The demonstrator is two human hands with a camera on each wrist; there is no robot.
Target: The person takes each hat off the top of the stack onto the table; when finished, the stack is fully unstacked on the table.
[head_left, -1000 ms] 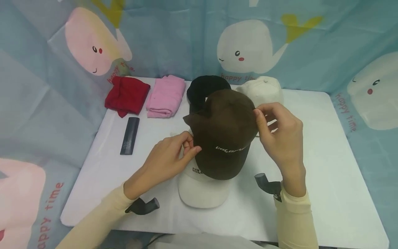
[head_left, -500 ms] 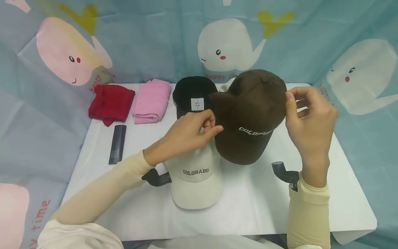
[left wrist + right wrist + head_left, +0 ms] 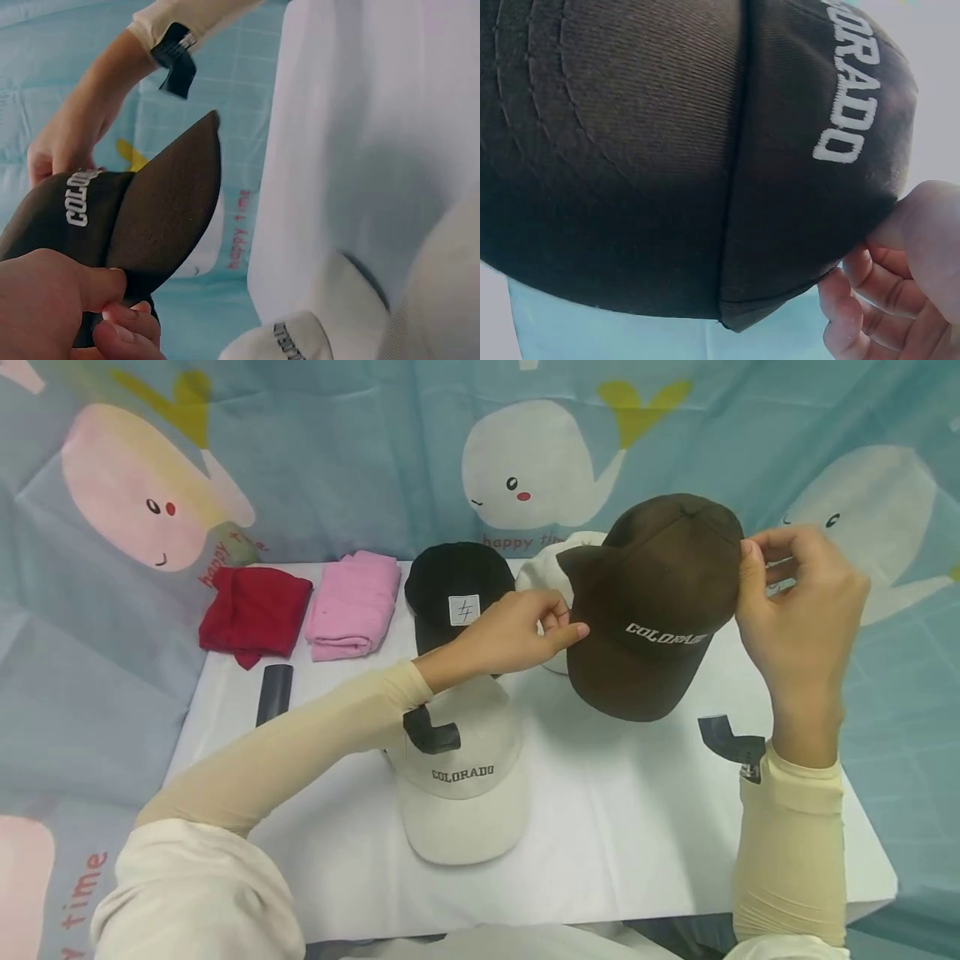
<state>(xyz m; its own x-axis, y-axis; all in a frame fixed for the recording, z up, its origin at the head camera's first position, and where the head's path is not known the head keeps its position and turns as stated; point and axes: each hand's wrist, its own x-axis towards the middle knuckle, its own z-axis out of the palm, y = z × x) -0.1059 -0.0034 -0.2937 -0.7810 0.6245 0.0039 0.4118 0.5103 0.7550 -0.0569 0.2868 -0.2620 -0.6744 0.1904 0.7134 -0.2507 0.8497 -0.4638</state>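
A dark brown baseball cap (image 3: 667, 585) with white COLORADO lettering hangs above the table, brim toward the person. My left hand (image 3: 521, 627) pinches its left edge near the brim; in the left wrist view the thumb (image 3: 101, 287) and fingers close on that edge. On the far side, my right hand (image 3: 806, 602) pinches the crown's right edge between thumb and fingers, also seen around the cap's rim (image 3: 840, 274) in the right wrist view. Below and left lies an off-white COLORADO cap (image 3: 465, 814). Behind the brown cap, a second off-white cap (image 3: 543, 568) is mostly hidden.
A black cap (image 3: 453, 568) with a white patch stands at the back middle. Folded pink cloth (image 3: 354, 606) and folded red cloth (image 3: 255, 614) lie at the back left. A dark flat case (image 3: 274, 693) is partly covered by the left sleeve. Patterned curtains (image 3: 360, 468) border the white table (image 3: 600, 843).
Both hands have carried the brown cap right and toward the back, from over the front off-white cap to in front of the rear one. The front off-white cap and the black cap are now more exposed.
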